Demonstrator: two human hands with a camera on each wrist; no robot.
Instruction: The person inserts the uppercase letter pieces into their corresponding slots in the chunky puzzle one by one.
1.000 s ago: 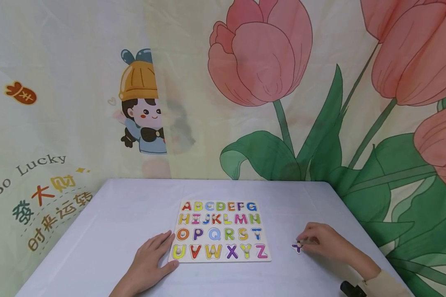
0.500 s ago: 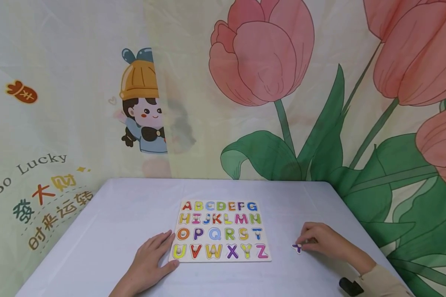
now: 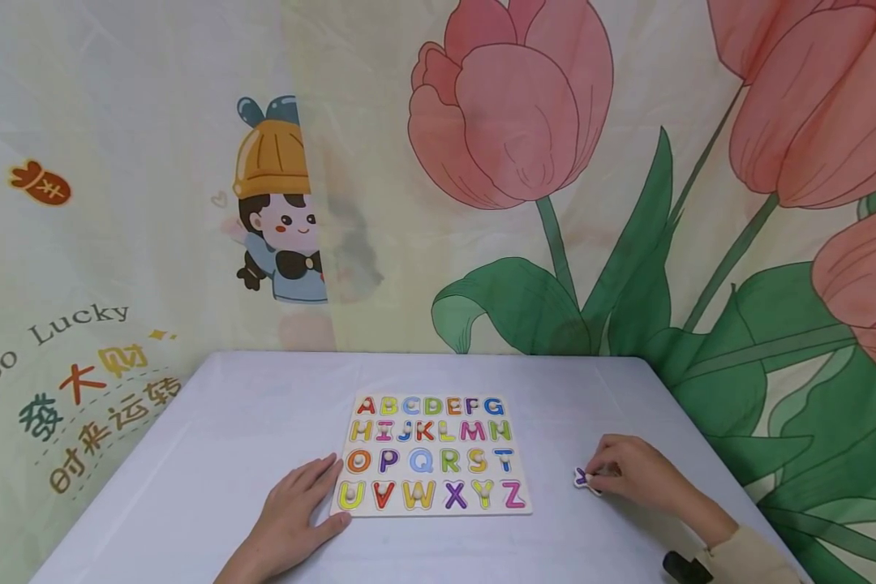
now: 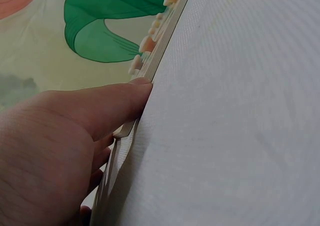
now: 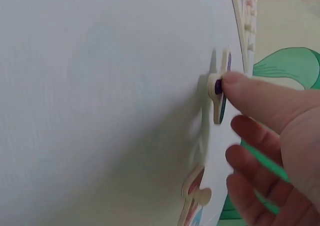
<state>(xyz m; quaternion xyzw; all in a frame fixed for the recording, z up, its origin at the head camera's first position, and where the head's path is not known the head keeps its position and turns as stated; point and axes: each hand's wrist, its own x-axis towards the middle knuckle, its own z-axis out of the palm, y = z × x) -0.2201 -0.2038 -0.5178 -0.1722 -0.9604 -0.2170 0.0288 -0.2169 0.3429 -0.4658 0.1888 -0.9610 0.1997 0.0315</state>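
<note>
My left hand (image 3: pixel 288 507) rests at the lower left corner of a white alphabet puzzle board (image 3: pixel 401 513), fingers stretched along its left side. In the left wrist view my thumb (image 4: pixel 117 103) touches the board's edge. To the right of the board, my right hand (image 3: pixel 638 474) pinches a small purple-marked wooden puzzle piece (image 3: pixel 580 478) between thumb and forefinger. The right wrist view shows this piece (image 5: pixel 216 106) edge-on, close to the tablecloth, the thumb on its purple part; its other fingers curl loosely beside it.
A second wooden piece (image 5: pixel 192 188) with a round knob and red and blue paint shows in the right wrist view. Colored letters with knobs fill the board. A white cloth (image 3: pixel 263 405) covers the table; a tulip-printed curtain (image 3: pixel 380 243) hangs behind. A black object (image 3: pixel 686 568) sits by the right sleeve.
The purple-marked piece has turned in my right fingers, and the right hand has shifted very slightly. My left hand and the board have stayed where they were.
</note>
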